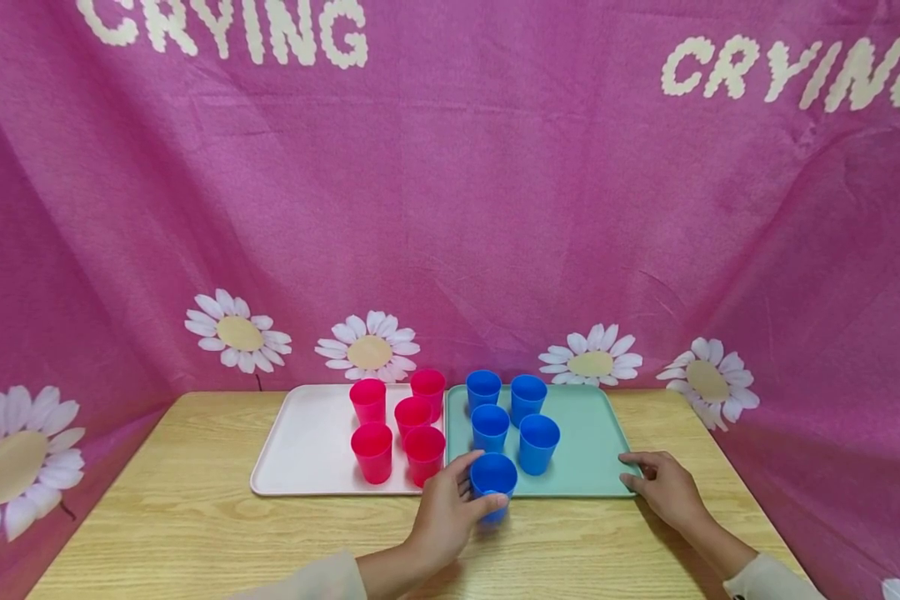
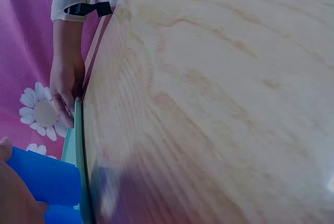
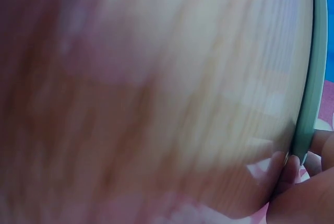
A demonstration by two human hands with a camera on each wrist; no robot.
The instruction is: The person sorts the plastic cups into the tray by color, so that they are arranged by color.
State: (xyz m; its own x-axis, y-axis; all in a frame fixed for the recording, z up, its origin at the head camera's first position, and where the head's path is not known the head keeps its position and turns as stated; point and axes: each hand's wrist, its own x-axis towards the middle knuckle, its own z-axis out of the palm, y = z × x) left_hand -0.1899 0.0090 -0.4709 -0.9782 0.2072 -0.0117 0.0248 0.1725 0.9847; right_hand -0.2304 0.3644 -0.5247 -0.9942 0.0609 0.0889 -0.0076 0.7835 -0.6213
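My left hand (image 1: 444, 515) holds a blue cup (image 1: 494, 477), thumb on its near side and fingers round its left. The cup is upright and overlaps the front rim of the green tray (image 1: 588, 446) in the head view. In the left wrist view, this blue cup (image 2: 47, 177) shows at the lower left, beside the tray's edge. My right hand (image 1: 667, 490) pinches the green tray at its front right corner. The right wrist view shows the thumb and a finger at the tray's rim (image 3: 308, 109). Several other blue cups (image 1: 538, 446) stand upright on the green tray's left half.
A pale pink tray (image 1: 307, 450) lies against the green one on its left, with several upright red cups (image 1: 372, 454) on its right half. Both trays rest on a wooden table (image 1: 195, 517). A pink cloth (image 1: 450, 208) with daisies hangs behind and at the sides.
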